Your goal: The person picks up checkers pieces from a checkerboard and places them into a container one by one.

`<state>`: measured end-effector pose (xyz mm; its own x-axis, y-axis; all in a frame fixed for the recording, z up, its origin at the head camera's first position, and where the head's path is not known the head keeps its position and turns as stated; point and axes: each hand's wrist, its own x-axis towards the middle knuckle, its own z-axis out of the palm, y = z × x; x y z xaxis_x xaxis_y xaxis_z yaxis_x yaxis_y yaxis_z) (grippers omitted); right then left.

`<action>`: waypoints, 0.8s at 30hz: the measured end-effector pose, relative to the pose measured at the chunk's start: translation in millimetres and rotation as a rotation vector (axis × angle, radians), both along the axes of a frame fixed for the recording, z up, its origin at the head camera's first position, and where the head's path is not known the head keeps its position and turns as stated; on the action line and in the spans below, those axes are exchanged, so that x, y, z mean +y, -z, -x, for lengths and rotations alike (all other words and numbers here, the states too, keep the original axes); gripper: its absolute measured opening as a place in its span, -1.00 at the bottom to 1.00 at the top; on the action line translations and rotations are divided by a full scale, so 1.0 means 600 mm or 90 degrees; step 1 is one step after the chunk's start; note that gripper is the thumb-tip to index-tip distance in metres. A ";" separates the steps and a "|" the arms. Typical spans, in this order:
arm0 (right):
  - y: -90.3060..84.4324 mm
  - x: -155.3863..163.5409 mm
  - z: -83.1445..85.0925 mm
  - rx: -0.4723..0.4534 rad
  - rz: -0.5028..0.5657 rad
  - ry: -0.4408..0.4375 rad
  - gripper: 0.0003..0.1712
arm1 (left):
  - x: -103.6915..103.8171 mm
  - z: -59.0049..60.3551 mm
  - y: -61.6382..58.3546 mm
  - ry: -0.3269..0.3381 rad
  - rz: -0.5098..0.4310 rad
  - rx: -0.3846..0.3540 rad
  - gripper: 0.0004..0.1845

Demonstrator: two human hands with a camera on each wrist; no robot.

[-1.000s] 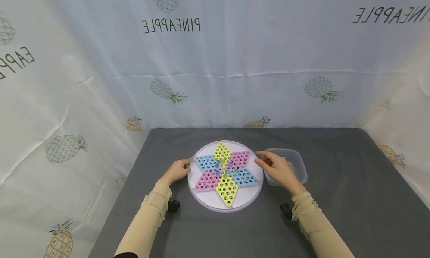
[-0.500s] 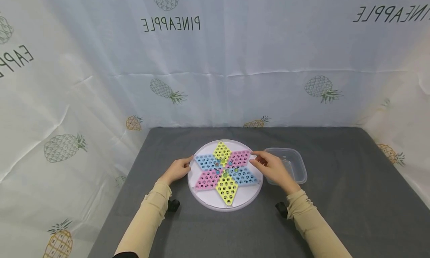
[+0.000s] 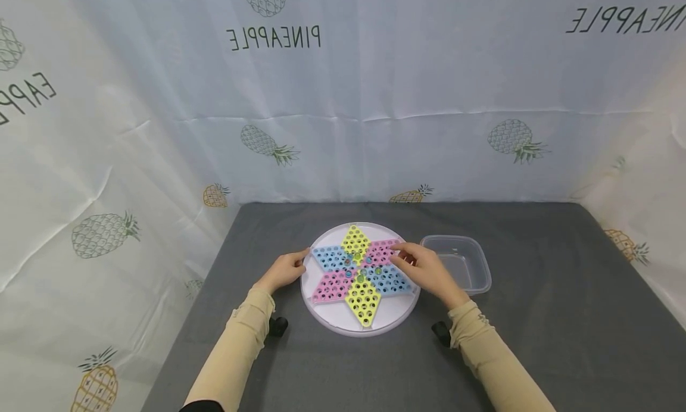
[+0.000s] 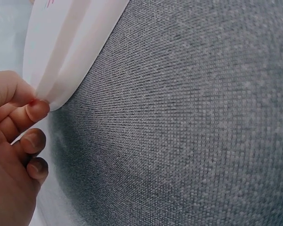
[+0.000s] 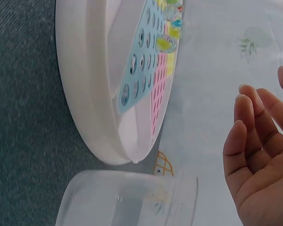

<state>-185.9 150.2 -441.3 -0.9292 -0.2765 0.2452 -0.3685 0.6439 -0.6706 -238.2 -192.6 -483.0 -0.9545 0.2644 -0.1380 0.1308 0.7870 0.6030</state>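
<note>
A round white game board [image 3: 327, 314] lies on the grey table, with a star of yellow, blue and pink holed diamonds. Several glass marbles [image 3: 358, 267] sit in holes near its centre. My left hand [image 3: 301, 259] pinches the board's left rim between thumb and forefinger [image 4: 36, 109]. My right hand [image 3: 401, 255] hovers over the board's right side by the upper pink diamond [image 3: 382, 252]. In the right wrist view its fingers [image 5: 247, 127] are relaxed and hold nothing, a little way from the board's rim [image 5: 85, 108] and the marbles [image 5: 169, 34].
A clear plastic tub [image 3: 465, 262] stands just right of the board, behind my right hand; it also shows low in the right wrist view as the tub [image 5: 127, 200]. Pineapple-print curtains close in the table [image 3: 546, 293] at the back and both sides.
My right hand has moved left, from above the tub's near edge to over the board's right side. The left hand and the board have stayed put.
</note>
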 end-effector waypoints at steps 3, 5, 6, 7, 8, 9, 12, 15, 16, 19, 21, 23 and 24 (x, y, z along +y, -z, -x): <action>0.003 -0.006 0.002 -0.014 -0.009 -0.010 -0.58 | 0.000 0.002 0.003 -0.002 0.000 -0.001 -0.41; 0.004 -0.010 0.001 -0.019 -0.013 -0.019 -0.58 | 0.000 0.003 0.004 -0.004 -0.002 -0.002 -0.41; 0.005 -0.011 0.001 -0.019 -0.017 -0.026 -0.58 | 0.000 0.003 0.005 -0.005 -0.002 -0.003 -0.41; 0.007 -0.013 0.001 -0.017 -0.024 -0.030 -0.57 | 0.000 0.003 0.005 -0.005 -0.002 -0.003 -0.41; 0.008 -0.015 0.001 -0.015 -0.030 -0.034 -0.57 | 0.000 0.003 0.005 -0.005 -0.002 -0.003 -0.41; 0.010 -0.017 0.001 -0.013 -0.036 -0.039 -0.58 | 0.000 0.003 0.005 -0.003 -0.004 -0.004 -0.41; 0.015 -0.021 0.001 -0.021 -0.055 -0.044 -0.59 | 0.000 0.002 0.003 0.004 -0.009 -0.005 -0.41; 0.019 -0.026 0.003 -0.041 -0.063 -0.041 -0.62 | -0.001 0.002 0.002 0.009 -0.017 -0.006 -0.42; 0.021 -0.028 0.004 -0.051 -0.066 -0.039 -0.63 | -0.001 0.002 0.002 0.009 -0.018 -0.005 -0.41; 0.028 -0.033 0.010 -0.070 -0.075 -0.040 -0.64 | -0.002 0.002 0.003 0.006 -0.020 -0.003 -0.41; 0.032 -0.037 0.014 -0.079 -0.083 -0.043 -0.64 | -0.001 0.002 0.003 0.004 -0.019 -0.004 -0.41; 0.037 -0.041 0.017 -0.086 -0.088 -0.045 -0.66 | -0.001 0.001 0.002 0.003 -0.017 -0.004 -0.41; 0.038 -0.043 0.018 -0.088 -0.090 -0.045 -0.67 | 0.000 0.001 0.002 0.002 -0.017 -0.004 -0.41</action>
